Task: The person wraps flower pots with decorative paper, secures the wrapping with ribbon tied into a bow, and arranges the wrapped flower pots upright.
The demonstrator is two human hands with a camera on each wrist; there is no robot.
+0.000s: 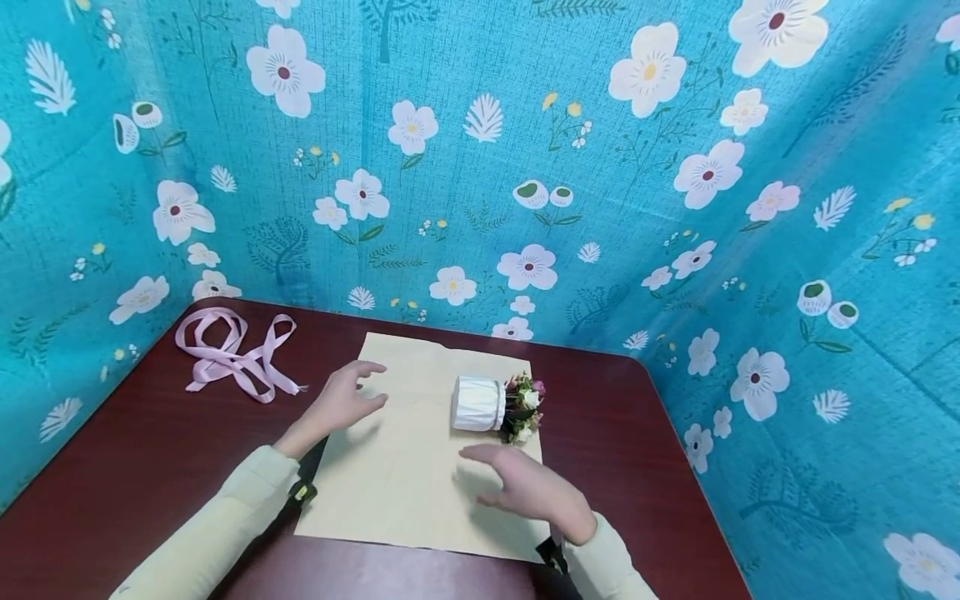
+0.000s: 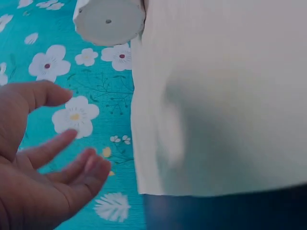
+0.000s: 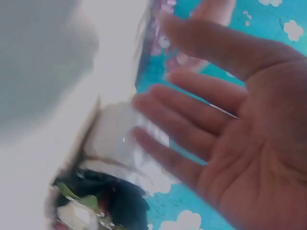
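Observation:
A white pot of artificial flowers [image 1: 478,404] lies on its side on a sheet of cream wrapping paper [image 1: 412,475], blooms toward the right. Over the paper's left edge hovers my left hand [image 1: 347,400], fingers loosely bent and holding nothing. My right hand [image 1: 528,487] is above the paper, just nearer to me than the pot, also holding nothing. In the left wrist view the pot's round base [image 2: 109,21] shows beyond the left hand [image 2: 53,158]. The right wrist view, blurred, has the right hand [image 3: 225,120] beside the pot, fingers extended.
A loosely looped pink ribbon [image 1: 232,354] lies at the table's far left. The dark red-brown table [image 1: 615,433] extends past the paper on both sides. A blue flowered cloth [image 1: 465,183] hangs behind the table and along its sides.

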